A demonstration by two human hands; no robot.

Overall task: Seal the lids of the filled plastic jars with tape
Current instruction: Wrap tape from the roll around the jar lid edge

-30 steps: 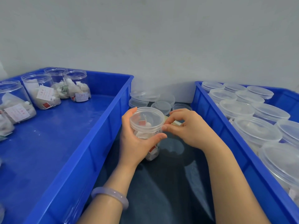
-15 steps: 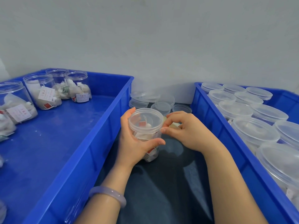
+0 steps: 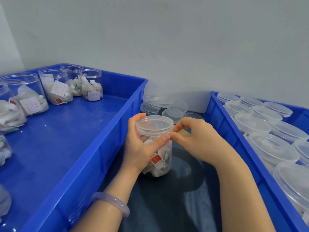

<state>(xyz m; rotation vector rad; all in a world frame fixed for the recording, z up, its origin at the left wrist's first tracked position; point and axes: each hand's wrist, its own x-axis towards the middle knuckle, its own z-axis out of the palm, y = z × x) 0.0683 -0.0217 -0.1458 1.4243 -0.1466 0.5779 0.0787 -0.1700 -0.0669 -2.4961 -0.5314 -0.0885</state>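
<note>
On the dark tabletop (image 3: 167, 206), left hand (image 3: 140, 148) wraps the upright clear plastic jar (image 3: 160, 163); right hand (image 3: 199, 141) pinches the right rim of its translucent lid (image 3: 153, 123).

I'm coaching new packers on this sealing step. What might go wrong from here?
The left hand has its thumb right beside where the right hand pinches at the rim of the lid; tape, too clear to see here, may catch the thumb or wrinkle.
The jar is gripped one-handed by its body; a sideways pull may tip it.
The loose lids just behind could get knocked.
</note>
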